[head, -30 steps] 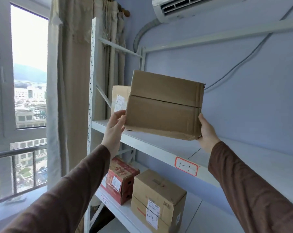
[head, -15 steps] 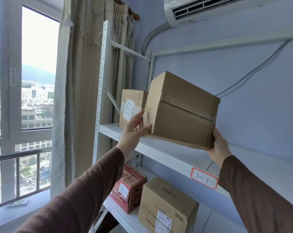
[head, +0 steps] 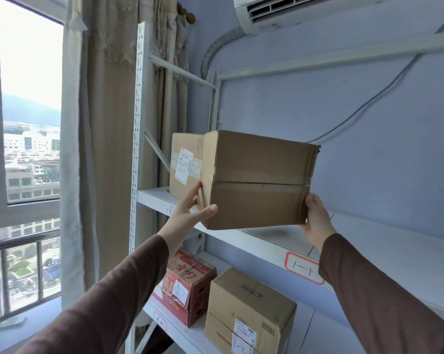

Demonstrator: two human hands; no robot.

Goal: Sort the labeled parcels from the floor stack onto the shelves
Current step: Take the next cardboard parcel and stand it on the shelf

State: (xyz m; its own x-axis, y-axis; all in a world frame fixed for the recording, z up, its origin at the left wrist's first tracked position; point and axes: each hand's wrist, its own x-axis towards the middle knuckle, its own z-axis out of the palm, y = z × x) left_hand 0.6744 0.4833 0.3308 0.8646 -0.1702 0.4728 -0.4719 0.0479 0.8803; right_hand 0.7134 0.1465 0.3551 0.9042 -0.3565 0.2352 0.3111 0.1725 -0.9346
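While the left hand (head: 190, 213) cups the lower left corner of the cardboard parcel (head: 259, 180), thumb under the front edge, and the right hand (head: 315, 221) presses flat against its right end, the box hangs just above the upper shelf (head: 267, 241), right of the labeled box (head: 185, 164) standing there. Best, I judge, to level it, lower the base flat, then slide it inward, clear of that neighbour and behind the "1-1" tag (head: 302, 268).

A held parcel (head: 259, 180) hovers above the upper shelf (head: 244, 237), right of another box (head: 184, 166).
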